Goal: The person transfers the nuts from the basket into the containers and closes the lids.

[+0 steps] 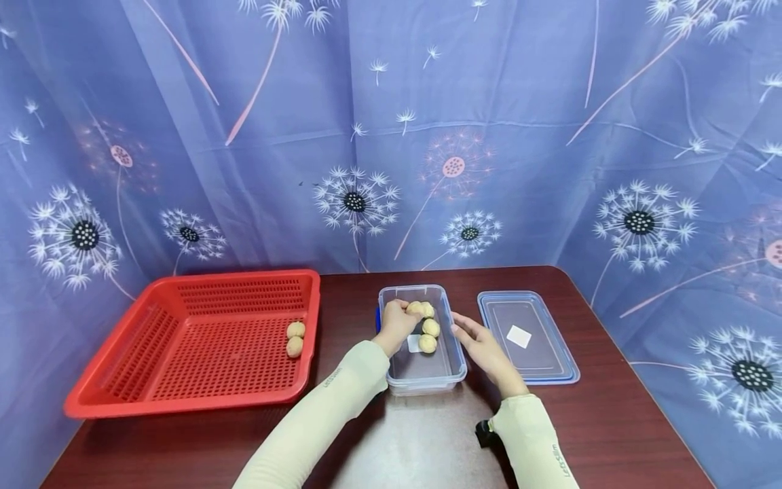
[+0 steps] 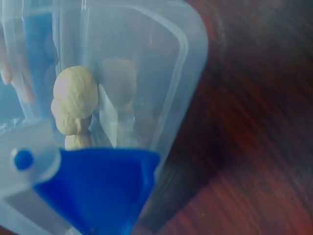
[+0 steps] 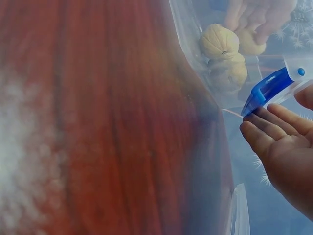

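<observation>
In the head view a clear plastic container [image 1: 424, 372] stands at the table's middle, with several walnuts [image 1: 430, 327] in a line along its right side. My left hand [image 1: 396, 327] reaches in from the left and pinches a walnut [image 1: 415, 308] at the far end of the line. On the container's right side rests my right hand [image 1: 485, 350], its fingers nearly straight. The right wrist view shows those fingertips [image 3: 252, 128] right at a blue latch [image 3: 269, 90]. The left wrist view has walnuts [image 2: 76, 93] behind another blue latch [image 2: 105, 183], with the left hand out of sight.
A red slotted basket [image 1: 201, 401] sits at the left, two walnuts [image 1: 295, 338] near its right wall. Right of the container lies a blue-rimmed clear lid [image 1: 537, 360] with a white label. A blue dandelion-print curtain [image 1: 391, 136] hangs behind the dark wood table [image 1: 611, 435].
</observation>
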Tool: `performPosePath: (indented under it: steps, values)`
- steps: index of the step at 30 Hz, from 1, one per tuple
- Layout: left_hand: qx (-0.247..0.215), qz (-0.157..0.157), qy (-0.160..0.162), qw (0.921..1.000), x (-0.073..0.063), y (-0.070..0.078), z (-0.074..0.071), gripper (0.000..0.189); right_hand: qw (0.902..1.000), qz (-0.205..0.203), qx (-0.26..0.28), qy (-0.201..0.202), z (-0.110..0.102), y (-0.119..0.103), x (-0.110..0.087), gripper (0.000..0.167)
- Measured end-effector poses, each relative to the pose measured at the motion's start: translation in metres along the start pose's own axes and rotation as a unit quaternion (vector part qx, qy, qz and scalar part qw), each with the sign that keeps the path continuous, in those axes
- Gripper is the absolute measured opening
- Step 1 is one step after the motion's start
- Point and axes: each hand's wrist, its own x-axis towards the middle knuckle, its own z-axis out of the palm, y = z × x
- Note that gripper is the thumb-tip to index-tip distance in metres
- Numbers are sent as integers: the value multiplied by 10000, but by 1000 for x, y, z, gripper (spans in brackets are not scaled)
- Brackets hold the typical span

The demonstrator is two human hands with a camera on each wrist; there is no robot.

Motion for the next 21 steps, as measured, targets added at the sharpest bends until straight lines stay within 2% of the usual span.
performPosePath:
  steps: [3, 7, 10, 15, 21]
  values:
    - [140, -74, 111, 9998, -2, -1, -1, 30, 10000, 6, 11, 8, 2, 0, 1, 44]
    - [503, 72, 249, 9984, -3, -2, -2, 40, 10000, -57, 68, -7, 4, -1, 1, 45]
    - [594, 179, 291, 9977, -3, -3, -4, 47, 9997, -242, 12, -17, 5, -1, 0, 48]
    - [-77, 154, 55, 9998, -5, -2, -4, 50, 9985, -492, -181, 127, 5, 0, -1, 48]
    - [-852, 288, -308, 9955, -16, 11, -4, 49, 9997, -56, -212, 115, 2, -1, -1, 46]
